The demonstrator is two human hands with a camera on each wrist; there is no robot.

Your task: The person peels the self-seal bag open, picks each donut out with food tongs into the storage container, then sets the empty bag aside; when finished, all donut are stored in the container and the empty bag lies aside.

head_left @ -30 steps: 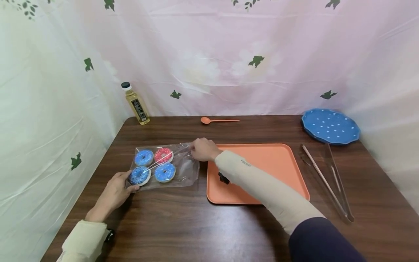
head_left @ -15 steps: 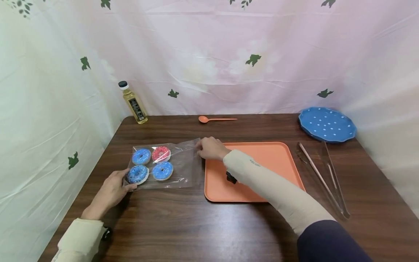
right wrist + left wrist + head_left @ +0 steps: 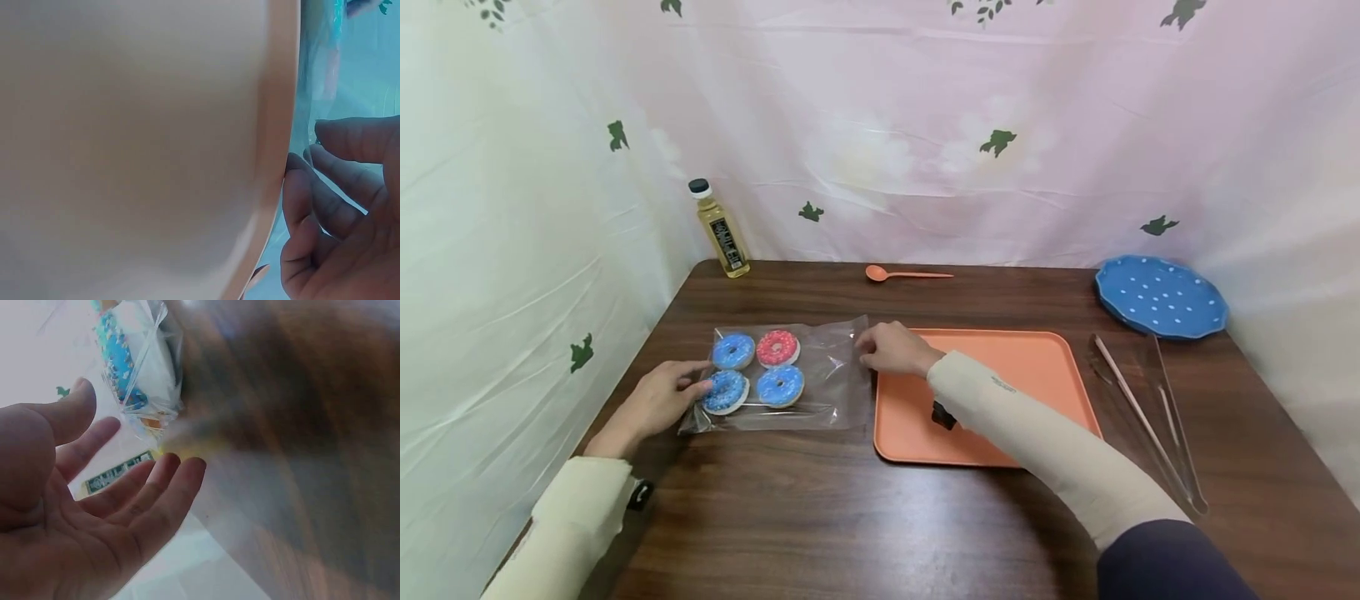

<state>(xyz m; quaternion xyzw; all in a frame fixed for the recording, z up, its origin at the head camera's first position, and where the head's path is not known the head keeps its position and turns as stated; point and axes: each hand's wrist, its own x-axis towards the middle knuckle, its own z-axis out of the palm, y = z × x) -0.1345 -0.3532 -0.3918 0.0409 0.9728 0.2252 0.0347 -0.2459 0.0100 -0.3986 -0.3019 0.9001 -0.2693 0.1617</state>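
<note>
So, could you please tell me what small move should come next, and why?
Perhaps steady the bag with the left hand: it is open by the donuts, gripping nothing, while the right hand is at the opposite edge.

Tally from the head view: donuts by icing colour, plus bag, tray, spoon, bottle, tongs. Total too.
Blue-iced donuts: 3
Red-iced donut: 1
Clear bag: 1
Orange tray: 1
Orange spoon: 1
Bottle: 1
Tongs: 1
Total: 9
</note>
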